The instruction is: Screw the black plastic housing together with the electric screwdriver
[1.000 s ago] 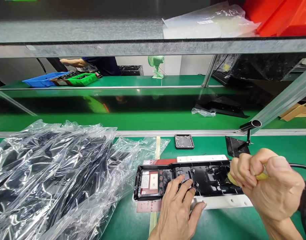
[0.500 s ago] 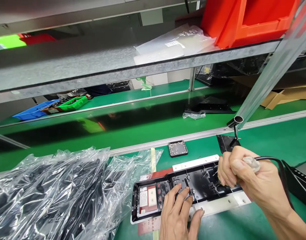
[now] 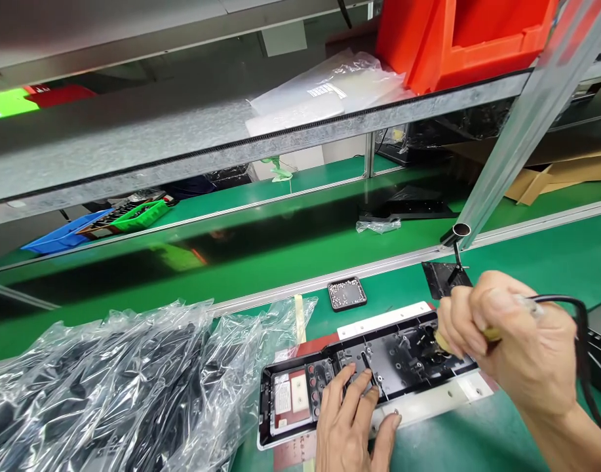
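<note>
A long black plastic housing (image 3: 393, 360) lies with its inside facing up between white strips (image 3: 383, 321) of a fixture on the green bench. Across its near edge, left of the middle, rests my left hand (image 3: 349, 423), fingers spread and lying on the part. My right hand (image 3: 519, 347) is wrapped round a corded electric screwdriver (image 3: 445, 342), held tilted over the right end of the housing. Its yellowish front part shows below the fingers; I cannot make out whether the tip touches. A black cord (image 3: 582, 328) runs from its back end.
Behind the housing stands a small black tray (image 3: 347, 301) of screws. Plastic-wrapped dark parts (image 3: 108, 387) pile up at left. A metal tube holder (image 3: 456, 235) and black plate (image 3: 440, 278) are at right. Overhead, a shelf (image 3: 182, 157) carries a red bin (image 3: 428, 59).
My right hand has moved a little right and turned, showing more of the screwdriver's yellowish front part. My left hand stays in place on the housing. The view has shifted slightly.
</note>
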`<state>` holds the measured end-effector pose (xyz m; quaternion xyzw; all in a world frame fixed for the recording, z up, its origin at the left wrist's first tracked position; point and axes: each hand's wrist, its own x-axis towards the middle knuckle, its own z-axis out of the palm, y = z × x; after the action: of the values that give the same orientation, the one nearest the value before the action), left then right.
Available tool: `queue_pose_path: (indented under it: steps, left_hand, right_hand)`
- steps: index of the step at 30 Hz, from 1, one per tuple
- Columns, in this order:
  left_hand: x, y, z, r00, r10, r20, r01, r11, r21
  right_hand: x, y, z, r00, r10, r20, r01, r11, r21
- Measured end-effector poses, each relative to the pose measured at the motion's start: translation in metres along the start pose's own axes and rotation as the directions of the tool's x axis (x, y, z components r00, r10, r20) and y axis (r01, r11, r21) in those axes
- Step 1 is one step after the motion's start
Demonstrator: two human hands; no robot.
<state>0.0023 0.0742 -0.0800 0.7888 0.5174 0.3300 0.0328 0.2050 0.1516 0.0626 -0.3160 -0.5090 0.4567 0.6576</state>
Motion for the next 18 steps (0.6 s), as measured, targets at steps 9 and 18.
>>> queue_pose_path:
  steps: [9,18]
  left_hand:
    - [-0.002,0.0,0.002,1.0,-0.003,-0.023,0.003,1.0,0.007]
    - [-0.003,0.0,0.007,0.998,-0.004,-0.064,0.002,0.999,-0.036]
  right_hand:
    - [0.014,0.005,0.019,0.993,-0.069,-0.101,0.062,0.995,-0.076]
    - [0.021,0.019,0.02,0.991,-0.105,-0.08,0.092,0.984,-0.152]
